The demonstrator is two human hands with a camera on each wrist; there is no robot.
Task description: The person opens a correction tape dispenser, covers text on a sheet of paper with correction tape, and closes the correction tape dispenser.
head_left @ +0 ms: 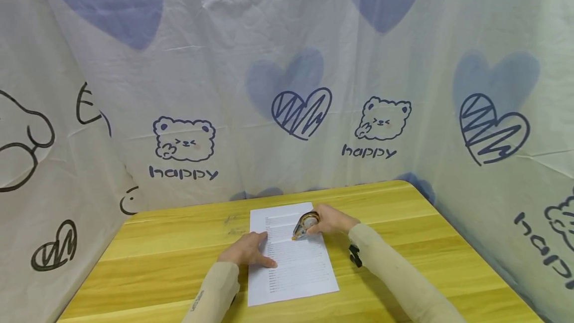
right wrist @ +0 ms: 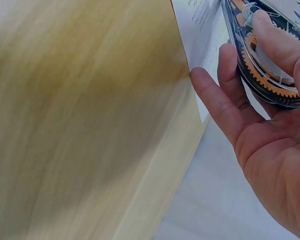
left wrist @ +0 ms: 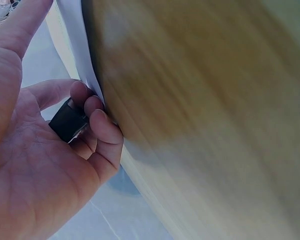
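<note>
A printed white sheet of paper [head_left: 298, 273] lies on the wooden table [head_left: 175, 263]. My right hand [head_left: 334, 219] grips a correction tape dispenser [head_left: 308, 222], its orange tip down at the printed lines in the sheet's upper half. The right wrist view shows the thumb on the clear case, with orange gears [right wrist: 255, 70] inside. On the sheet's left edge rests my left hand [head_left: 244, 250], thumb and forefinger spread over the paper. In the left wrist view, its other fingers curl round a small black cap-like piece [left wrist: 67, 121].
A pale curtain [head_left: 242, 74] with hearts and bears hangs behind the table and along both sides. Faint dark marks [head_left: 233, 226] show on the wood left of the sheet. A small black object [head_left: 355, 255] is on the right wrist.
</note>
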